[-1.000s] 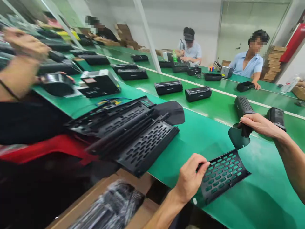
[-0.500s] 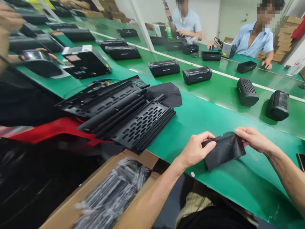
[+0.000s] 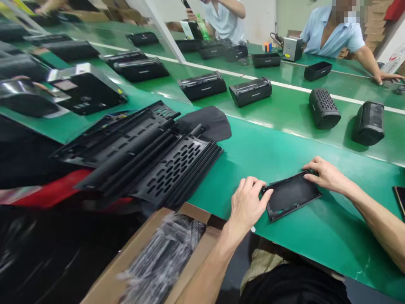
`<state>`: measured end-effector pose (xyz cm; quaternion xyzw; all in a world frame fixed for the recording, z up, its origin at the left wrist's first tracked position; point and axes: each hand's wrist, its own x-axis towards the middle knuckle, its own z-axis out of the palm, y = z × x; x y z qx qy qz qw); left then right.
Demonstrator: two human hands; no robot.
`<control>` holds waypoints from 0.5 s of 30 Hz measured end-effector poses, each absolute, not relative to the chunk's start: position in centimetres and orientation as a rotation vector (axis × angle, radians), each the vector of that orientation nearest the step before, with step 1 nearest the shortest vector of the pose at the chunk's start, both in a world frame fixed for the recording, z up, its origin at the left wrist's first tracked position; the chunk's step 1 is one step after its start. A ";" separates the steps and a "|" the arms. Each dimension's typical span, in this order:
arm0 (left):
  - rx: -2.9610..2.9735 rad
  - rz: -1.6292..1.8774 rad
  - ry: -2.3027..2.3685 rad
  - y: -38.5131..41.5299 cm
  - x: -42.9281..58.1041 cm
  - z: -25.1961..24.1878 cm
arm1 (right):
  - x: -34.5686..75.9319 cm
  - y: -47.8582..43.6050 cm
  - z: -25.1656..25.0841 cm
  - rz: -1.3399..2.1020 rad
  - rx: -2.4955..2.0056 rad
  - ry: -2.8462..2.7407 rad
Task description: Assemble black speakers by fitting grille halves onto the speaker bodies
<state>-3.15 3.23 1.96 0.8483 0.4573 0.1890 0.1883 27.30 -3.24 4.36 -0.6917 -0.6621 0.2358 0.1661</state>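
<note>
A shallow black plastic panel (image 3: pixel 292 195) with a raised rim and small slots lies slightly askew on the green table, its inner face up and covered by a smooth dark sheet. My left hand (image 3: pixel 249 202) pinches its left end between thumb and fingers. At the far right corner, my right hand (image 3: pixel 325 174) grips the rim, thumb on the inside. To the left is a stack of black slotted panels (image 3: pixel 177 162), beside a pile of dark cut sheets (image 3: pixel 209 122).
Black speaker-like housings (image 3: pixel 251 90) stand along the green conveyor (image 3: pixel 284 109) beyond. A cardboard box (image 3: pixel 198 214) of plastic-wrapped parts sits below the table edge at left. A phone (image 3: pixel 399 198) lies at far right. A person in a light blue shirt (image 3: pixel 332 31) works across the line.
The dark sheet, earlier bent up between both hands, now lies flat inside the panel. My hands have shifted to the panel's ends. The camera view has swung a little.
</note>
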 end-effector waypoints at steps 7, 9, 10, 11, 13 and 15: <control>1.674 0.557 1.108 4.2 -2.7 3.4 | 27.1 -3.9 4.1 1.197 -1.708 -1.414; 1.408 0.543 1.032 4.3 -2.6 3.6 | 26.7 -4.5 4.1 1.279 -1.650 -1.241; 1.296 0.543 0.988 4.3 -2.5 3.6 | 26.5 -4.7 4.1 1.299 -1.621 -1.179; 1.205 0.549 0.950 4.2 -2.5 3.6 | 26.3 -5.0 4.0 1.318 -1.592 -1.134; 1.093 0.555 0.901 3.8 -2.6 3.4 | 25.9 -5.3 3.6 1.357 -1.543 -1.077; 1.060 0.551 0.882 3.5 -2.8 3.2 | 25.8 -5.5 3.3 1.391 -1.525 -1.053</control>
